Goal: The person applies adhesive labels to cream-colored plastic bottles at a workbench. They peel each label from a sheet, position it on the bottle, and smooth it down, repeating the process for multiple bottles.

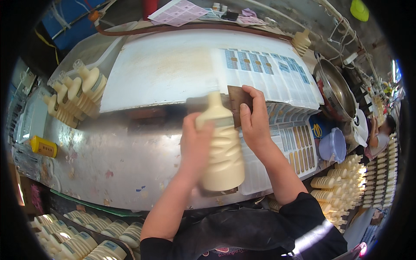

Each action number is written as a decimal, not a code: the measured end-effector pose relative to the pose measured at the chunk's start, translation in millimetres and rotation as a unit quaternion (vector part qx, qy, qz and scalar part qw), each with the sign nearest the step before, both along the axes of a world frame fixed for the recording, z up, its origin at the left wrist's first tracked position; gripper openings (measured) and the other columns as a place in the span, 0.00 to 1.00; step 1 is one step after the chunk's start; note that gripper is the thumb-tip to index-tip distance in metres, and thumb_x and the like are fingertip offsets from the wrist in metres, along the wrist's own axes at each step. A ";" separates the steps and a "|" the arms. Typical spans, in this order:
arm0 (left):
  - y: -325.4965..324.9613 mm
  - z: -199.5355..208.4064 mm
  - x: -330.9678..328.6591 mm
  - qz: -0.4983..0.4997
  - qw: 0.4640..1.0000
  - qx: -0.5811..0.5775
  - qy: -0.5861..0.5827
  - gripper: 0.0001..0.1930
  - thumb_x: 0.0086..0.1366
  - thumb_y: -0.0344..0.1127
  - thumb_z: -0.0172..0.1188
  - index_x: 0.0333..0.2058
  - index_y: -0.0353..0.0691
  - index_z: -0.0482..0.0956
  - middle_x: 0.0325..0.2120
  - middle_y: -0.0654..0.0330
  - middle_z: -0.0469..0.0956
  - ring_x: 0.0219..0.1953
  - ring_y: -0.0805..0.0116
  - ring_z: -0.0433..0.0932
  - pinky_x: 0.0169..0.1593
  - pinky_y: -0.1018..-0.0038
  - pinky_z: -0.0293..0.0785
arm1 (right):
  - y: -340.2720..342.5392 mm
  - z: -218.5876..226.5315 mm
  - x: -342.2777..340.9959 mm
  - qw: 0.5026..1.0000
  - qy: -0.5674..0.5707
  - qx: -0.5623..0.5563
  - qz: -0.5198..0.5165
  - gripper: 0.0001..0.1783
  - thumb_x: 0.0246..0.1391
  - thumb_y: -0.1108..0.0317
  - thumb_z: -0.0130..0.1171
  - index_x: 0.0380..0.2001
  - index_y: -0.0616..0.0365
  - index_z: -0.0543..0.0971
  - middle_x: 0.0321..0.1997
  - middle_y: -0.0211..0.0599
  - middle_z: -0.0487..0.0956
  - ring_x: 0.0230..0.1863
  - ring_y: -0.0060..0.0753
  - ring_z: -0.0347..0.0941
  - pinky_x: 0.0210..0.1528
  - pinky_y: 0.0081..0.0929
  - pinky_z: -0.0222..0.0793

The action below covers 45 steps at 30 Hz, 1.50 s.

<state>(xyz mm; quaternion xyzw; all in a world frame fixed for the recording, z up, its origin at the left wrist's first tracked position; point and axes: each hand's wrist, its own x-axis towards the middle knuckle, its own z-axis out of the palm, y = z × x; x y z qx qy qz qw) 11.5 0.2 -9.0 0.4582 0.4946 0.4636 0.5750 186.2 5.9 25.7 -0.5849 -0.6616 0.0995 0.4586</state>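
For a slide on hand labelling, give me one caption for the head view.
Left hand grips a cream ribbed bottle while the right hand presses a brown card against it.

I take this for a small bottle-labelling workshop: cream ribbed bottles (78,93) lie heaped on a worn metal worktable (117,160), label sheets (268,69) cover a board, and rows of finished bottles (346,177) sit stacked beside another worker (381,132).

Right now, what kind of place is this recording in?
Probably a small bottle-labelling workshop: the left hand holds a cream ribbed bottle, label sheets cover the metal workbench, and labelled bottles lie stacked around.
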 end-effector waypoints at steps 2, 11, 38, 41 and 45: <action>-1.0 -0.6 -2.6 -0.010 0.999 0.004 -0.043 0.25 0.72 0.46 0.60 0.60 0.39 0.68 0.51 0.51 0.76 0.52 0.62 0.77 0.57 0.65 0.74 | 2.2 -13.8 9.1 1.000 0.016 0.014 -0.005 0.25 0.61 0.77 0.49 0.62 0.65 0.66 0.62 0.54 0.69 0.63 0.55 0.68 0.68 0.42 0.63; -19.9 12.3 -9.4 0.063 0.977 0.138 0.149 0.30 0.69 0.39 0.59 0.68 0.38 0.67 0.58 0.46 0.69 0.56 0.54 0.72 0.62 0.60 0.69 | 6.0 -13.9 22.5 0.995 0.092 0.044 0.012 0.23 0.65 0.77 0.50 0.63 0.65 0.67 0.62 0.50 0.70 0.62 0.46 0.68 0.68 0.36 0.63; -60.4 30.7 2.6 -0.033 0.947 0.179 0.266 0.46 0.59 0.39 0.71 0.70 0.29 0.55 0.62 0.37 0.67 0.63 0.36 0.69 0.63 0.52 0.69 | 0.4 41.2 -72.2 0.998 -0.038 -0.056 0.019 0.19 0.70 0.67 0.44 0.58 0.66 0.67 0.60 0.59 0.68 0.59 0.62 0.70 0.61 0.48 0.68; -56.9 33.1 4.5 -0.025 0.957 0.208 0.201 0.34 0.60 0.38 0.69 0.63 0.37 0.69 0.59 0.43 0.73 0.62 0.39 0.70 0.60 0.52 0.70 | 2.6 38.9 -85.9 0.994 -0.048 -0.079 0.061 0.22 0.76 0.57 0.36 0.56 0.65 0.67 0.60 0.62 0.67 0.58 0.63 0.70 0.60 0.50 0.68; -52.9 48.5 1.2 -0.070 0.937 0.181 0.289 0.43 0.58 0.43 0.71 0.69 0.40 0.61 0.63 0.39 0.66 0.63 0.36 0.70 0.61 0.53 0.71 | 2.0 46.6 -74.9 0.989 -0.010 -0.144 0.042 0.19 0.74 0.61 0.41 0.57 0.64 0.68 0.61 0.61 0.68 0.58 0.64 0.70 0.61 0.49 0.67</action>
